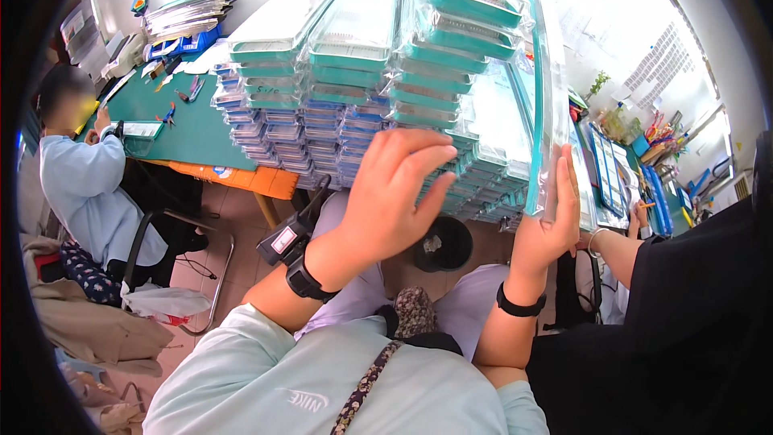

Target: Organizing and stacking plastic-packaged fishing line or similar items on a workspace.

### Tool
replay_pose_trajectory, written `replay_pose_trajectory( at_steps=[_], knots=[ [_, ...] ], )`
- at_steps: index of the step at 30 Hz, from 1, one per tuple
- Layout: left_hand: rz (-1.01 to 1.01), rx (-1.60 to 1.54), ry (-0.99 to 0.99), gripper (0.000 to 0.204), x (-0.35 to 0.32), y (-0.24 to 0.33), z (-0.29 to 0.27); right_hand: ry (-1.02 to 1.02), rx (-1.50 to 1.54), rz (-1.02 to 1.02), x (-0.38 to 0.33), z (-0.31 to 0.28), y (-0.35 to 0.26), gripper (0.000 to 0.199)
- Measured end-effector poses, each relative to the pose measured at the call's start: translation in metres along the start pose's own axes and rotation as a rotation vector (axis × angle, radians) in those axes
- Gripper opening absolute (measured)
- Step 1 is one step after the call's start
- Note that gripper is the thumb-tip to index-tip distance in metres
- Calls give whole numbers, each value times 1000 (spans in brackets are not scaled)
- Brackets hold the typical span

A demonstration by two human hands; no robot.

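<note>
- Left hand (394,193) open, fingers spread flat against the near face of the tray stack (362,105). Nothing gripped; the palm presses, seemingly to square the columns or keep them from sliding.
- Right hand (551,213) open too, palm and fingers laid up the side of one bagged tray (543,89) that stands on edge at the stack's right side. It props the tray rather than clasps it; thumb hidden, so wrap cannot be told.
- Stack: teal trays in clear bags, several columns, upper rows leaning toward the camera. It sits along the near edge of the green table (189,133).
- Upright tray touches the stack's right column, probably held vertical so it can sit flush against the pile.
- Black bands on both wrists; a small black device with a label (288,238) hangs by the left wrist.
- Far left edge of table: another person (84,185) in pale blue, seated, with a small tray (141,133) and hand tools (181,93).
- Right: a second bench (620,177) with blue trays, another arm beside it.
</note>
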State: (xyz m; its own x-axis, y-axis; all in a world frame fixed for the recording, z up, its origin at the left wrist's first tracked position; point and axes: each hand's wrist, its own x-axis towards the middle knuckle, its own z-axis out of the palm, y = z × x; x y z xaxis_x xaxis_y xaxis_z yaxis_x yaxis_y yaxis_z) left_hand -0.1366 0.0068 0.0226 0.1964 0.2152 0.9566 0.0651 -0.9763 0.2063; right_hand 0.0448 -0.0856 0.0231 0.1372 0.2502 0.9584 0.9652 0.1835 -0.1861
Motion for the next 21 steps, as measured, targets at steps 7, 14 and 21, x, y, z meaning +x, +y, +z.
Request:
replay_pose_trajectory(
  at_steps=[7,14,21],
  knots=[
    [-85,151,-33,30,-11,-15,-1,-78,-7,4,-3,7,7,46],
    [-220,156,-156,21,-26,-26,5,-89,-22,2,-4,15,13,48],
    [-292,114,-257,19,-32,-26,13,-135,-6,30,-10,12,21,52]
  ],
)
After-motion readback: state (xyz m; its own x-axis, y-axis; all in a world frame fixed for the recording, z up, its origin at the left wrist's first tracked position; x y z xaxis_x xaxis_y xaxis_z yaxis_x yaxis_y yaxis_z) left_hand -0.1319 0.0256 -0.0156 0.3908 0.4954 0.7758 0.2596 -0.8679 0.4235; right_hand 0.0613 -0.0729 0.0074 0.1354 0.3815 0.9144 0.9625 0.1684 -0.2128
